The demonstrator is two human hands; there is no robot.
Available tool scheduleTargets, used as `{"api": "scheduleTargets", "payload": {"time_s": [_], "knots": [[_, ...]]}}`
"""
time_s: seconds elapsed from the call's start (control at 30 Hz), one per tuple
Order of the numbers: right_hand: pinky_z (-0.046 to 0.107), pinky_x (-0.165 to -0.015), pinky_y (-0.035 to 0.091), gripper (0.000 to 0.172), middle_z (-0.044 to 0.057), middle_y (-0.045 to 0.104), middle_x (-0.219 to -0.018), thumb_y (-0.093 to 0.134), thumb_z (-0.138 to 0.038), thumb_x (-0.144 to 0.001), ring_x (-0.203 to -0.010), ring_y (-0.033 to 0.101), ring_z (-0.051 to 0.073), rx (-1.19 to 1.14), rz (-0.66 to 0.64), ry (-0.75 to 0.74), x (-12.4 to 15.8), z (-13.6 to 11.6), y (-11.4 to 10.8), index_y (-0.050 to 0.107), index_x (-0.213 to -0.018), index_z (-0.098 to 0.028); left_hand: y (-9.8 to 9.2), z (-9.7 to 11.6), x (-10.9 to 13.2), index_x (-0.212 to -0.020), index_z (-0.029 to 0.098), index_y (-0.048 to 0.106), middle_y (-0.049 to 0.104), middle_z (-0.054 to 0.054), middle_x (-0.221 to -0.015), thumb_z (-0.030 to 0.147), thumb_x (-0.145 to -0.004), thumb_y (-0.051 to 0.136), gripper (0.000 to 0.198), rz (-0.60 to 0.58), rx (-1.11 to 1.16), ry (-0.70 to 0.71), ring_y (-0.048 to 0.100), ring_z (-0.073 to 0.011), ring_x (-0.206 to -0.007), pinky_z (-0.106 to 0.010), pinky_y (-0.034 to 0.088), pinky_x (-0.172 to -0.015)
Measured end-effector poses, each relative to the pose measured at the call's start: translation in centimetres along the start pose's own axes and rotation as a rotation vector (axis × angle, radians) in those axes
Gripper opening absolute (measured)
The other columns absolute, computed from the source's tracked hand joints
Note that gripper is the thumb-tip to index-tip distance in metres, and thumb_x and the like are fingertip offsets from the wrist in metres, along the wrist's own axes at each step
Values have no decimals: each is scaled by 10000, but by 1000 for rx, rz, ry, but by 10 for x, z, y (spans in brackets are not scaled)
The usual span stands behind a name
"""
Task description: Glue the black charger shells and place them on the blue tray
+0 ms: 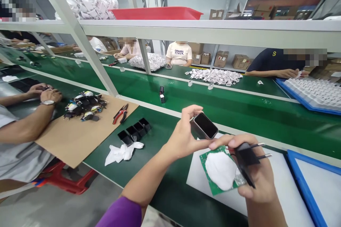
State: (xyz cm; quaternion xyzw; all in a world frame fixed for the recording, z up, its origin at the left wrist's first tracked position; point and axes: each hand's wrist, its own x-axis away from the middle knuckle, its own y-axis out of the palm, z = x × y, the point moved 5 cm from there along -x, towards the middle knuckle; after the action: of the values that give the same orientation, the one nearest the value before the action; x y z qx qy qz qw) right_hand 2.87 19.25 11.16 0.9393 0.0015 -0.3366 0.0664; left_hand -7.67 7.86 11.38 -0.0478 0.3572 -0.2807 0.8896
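Between the thumb and fingers of my left hand [181,136] is a small black plastic case [205,126], its dark side facing me. My right hand [262,173] grips a black plug piece [246,159] with two metal prongs pointing right. Beside it, under the same hand, hangs a green circuit board [213,187] with a white patch covering most of its face. Red and black wires show between board and plug piece. The fingertips of both hands nearly meet above the board. A white sheet [195,173] lies on the bench below.
Left of my arm are several black cases [133,131], a crumpled white cloth [124,152], pliers [120,114] and a pile of wired parts [86,104] on cardboard [71,142]. A co-worker's hands [49,94] work there. A blue-framed tray [301,173] stands right; a conveyor [181,103] runs behind.
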Motion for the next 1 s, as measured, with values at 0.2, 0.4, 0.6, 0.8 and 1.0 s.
{"api": "scheduleTargets", "payload": {"time_s": [0.2, 0.4, 0.6, 0.8, 1.0], "knots": [[324, -634, 531, 412, 86, 692, -1005, 734, -454, -729, -783, 661, 216, -84, 224, 76, -9, 13, -28, 583, -1053, -249, 18, 5, 2, -1470, 270, 208, 423, -138, -1406, 236, -771, 693, 851, -269, 100, -111, 518, -278, -1193, -406, 470, -969], [310, -551, 525, 332, 61, 703, -923, 659, -455, -753, -694, 663, 205, -162, 378, 95, -11, 14, -55, 636, -1013, -250, 23, 6, 4, -1392, 281, 370, 588, -95, -1184, 288, -919, 523, 497, -459, 309, -172, 607, -193, -950, -348, 528, -806], [294, -516, 506, 315, 69, 707, -915, 662, -416, -746, -697, 655, 202, -151, 445, 160, -9, 18, -69, 650, -998, -228, 36, -21, -2, -1373, 291, 361, 505, -115, -1298, 315, -709, 785, 788, -451, 287, -223, 539, -252, -1164, -380, 510, -901], [305, -519, 510, 327, 66, 710, -905, 699, -405, -706, -641, 643, 190, -90, 468, 185, -11, 18, -69, 645, -979, -232, 88, -80, 22, -1231, 185, 530, 555, -114, -1204, 304, -624, 821, 683, -824, -60, -268, 564, -274, -1097, -404, 480, -932], [335, -565, 534, 317, 73, 707, -949, 675, -383, -730, -719, 671, 221, -34, 416, 174, -12, 22, -68, 626, -1008, -240, 93, -103, 53, -1297, 224, 490, 579, -70, -1203, 355, -591, 839, 799, -901, -119, -254, 599, -245, -1085, -312, 515, -865]]}}
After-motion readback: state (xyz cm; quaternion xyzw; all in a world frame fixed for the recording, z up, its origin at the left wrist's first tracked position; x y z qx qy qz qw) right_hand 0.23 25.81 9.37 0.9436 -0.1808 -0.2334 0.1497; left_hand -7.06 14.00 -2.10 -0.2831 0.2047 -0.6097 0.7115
